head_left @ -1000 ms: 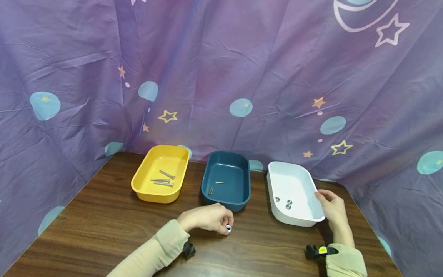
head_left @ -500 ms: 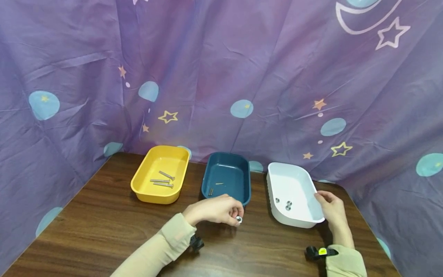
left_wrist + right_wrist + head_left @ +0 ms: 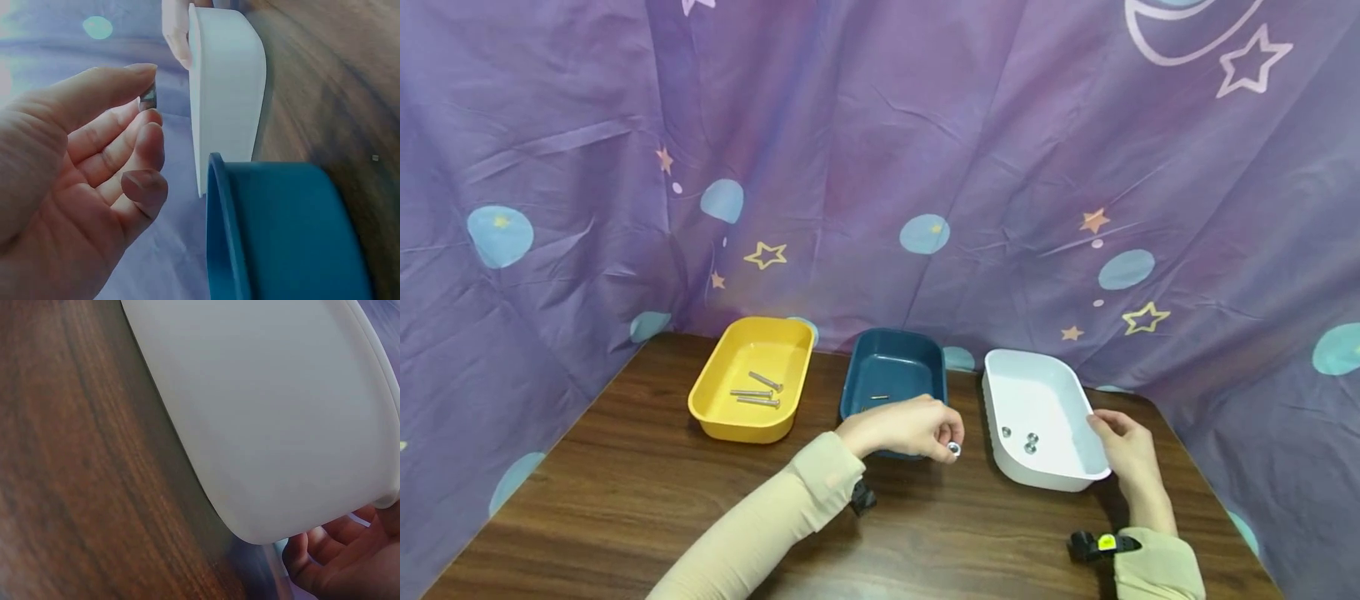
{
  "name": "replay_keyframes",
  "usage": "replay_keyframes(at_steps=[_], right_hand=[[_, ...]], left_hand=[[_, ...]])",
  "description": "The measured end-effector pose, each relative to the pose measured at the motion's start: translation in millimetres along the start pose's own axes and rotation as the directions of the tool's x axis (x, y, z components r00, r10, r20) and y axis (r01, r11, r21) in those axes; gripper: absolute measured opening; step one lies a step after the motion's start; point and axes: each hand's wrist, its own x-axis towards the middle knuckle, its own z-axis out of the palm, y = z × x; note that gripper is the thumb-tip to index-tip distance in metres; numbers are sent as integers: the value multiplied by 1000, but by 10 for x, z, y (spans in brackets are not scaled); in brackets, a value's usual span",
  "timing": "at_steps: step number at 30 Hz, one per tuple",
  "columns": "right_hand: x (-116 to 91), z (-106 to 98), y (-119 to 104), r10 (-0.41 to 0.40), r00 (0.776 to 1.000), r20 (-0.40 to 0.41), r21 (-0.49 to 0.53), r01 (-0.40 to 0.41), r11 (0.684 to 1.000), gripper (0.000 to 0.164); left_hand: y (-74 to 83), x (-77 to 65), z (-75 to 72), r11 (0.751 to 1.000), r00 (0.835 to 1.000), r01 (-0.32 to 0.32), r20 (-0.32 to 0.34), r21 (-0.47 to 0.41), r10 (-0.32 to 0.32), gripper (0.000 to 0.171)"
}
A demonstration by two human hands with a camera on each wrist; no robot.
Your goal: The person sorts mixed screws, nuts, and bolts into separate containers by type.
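Between thumb and fingertips my left hand (image 3: 904,425) pinches a small metal nut (image 3: 954,448). It is above the table, over the front right corner of the blue bin (image 3: 897,337), hiding part of that bin. In the left wrist view the nut (image 3: 148,100) shows edge-on, with the other fingers loosely bent below. My right hand (image 3: 1129,457) grips the right rim of the white bin (image 3: 1047,477), and the right wrist view shows its fingers (image 3: 300,553) curled at the bin's end. Several loose nuts (image 3: 1032,442) lie on the white bin's floor.
At the left stands a yellow bin (image 3: 741,432) with metal bolts (image 3: 752,393) in it. Small brass-coloured pins (image 3: 880,397) lie in the blue bin. A purple patterned curtain (image 3: 850,167) hangs behind the brown wooden table (image 3: 625,483).
My left hand has moved right and away from me with the nut, from in front of the blue bin to its right front corner. My right hand keeps its grip on the white bin.
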Motion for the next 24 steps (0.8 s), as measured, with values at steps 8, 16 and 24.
replay_keyframes(at_steps=[8, 16, 24], right_hand=[[-15, -7, -15, 2, 1000, -12, 6, -2, 1000, 41], [-29, -35, -30, -16, 1000, -7, -18, 16, 1000, 41], [-24, -5, -49, -15, 1000, -5, -6, 15, 1000, 39]], left_hand=[[57, 455, -50, 999, 1000, -9, 15, 43, 8, 13], [18, 895, -10, 999, 999, 28, 13, 45, -29, 12], [-62, 1249, 108, 983, 988, 157, -14, 96, -156, 13]])
